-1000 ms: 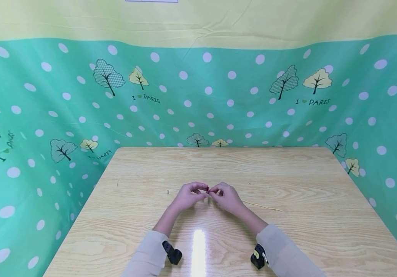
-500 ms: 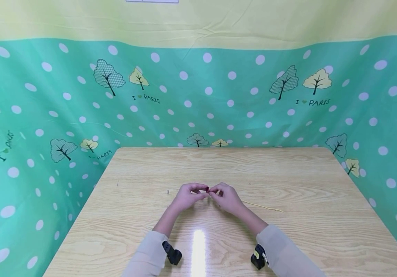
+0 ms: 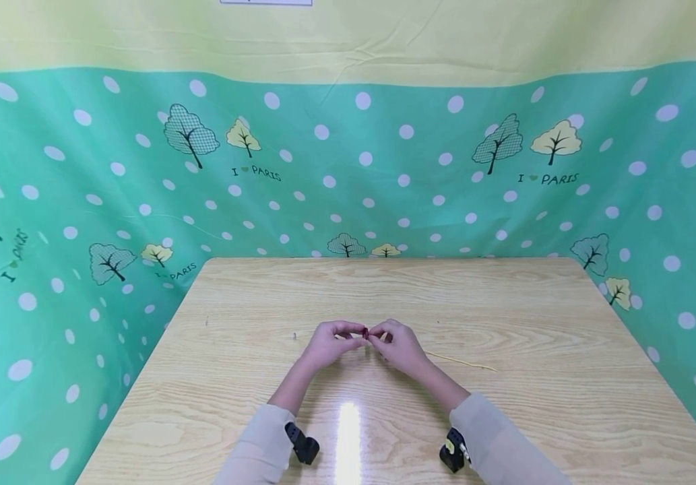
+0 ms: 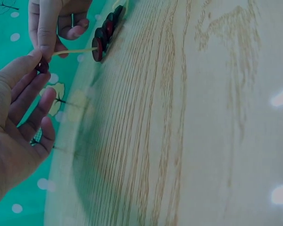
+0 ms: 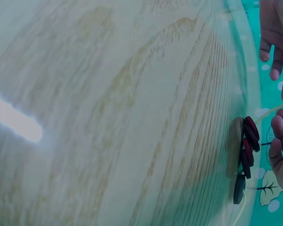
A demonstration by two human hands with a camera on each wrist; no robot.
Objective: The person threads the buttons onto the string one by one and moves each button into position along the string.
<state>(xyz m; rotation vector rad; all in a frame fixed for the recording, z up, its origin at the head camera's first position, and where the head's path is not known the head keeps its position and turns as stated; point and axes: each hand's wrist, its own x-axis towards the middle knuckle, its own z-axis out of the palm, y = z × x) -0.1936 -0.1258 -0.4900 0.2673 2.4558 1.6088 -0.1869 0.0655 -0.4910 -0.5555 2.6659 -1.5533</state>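
Between the thumb and forefinger of my left hand [image 3: 328, 342] is a small dark red bead [image 4: 42, 67], pinched over the middle of the table. My right hand [image 3: 397, 347] meets it from the other side, its thumb and forefinger pinching a thin yellow string [image 4: 75, 51] right at the bead. The string's tip is hidden by the fingers. Lower on that string, a row of flat round beads [image 5: 247, 148], dark red and dark green, sits close together, as both wrist views show. The string's free tail [image 3: 463, 362] lies on the wood to the right.
The wooden table [image 3: 263, 289] stands against a green dotted cloth [image 3: 299, 148] that hangs at the back and sides. A tiny dark object [image 3: 294, 335] lies left of the hands, with a smaller speck [image 3: 206, 321] farther left. Light glares near the front.
Both hands stay almost where they were. The bead and the fingertips around it have shifted very slightly to the right; the string's tail lies unmoved.
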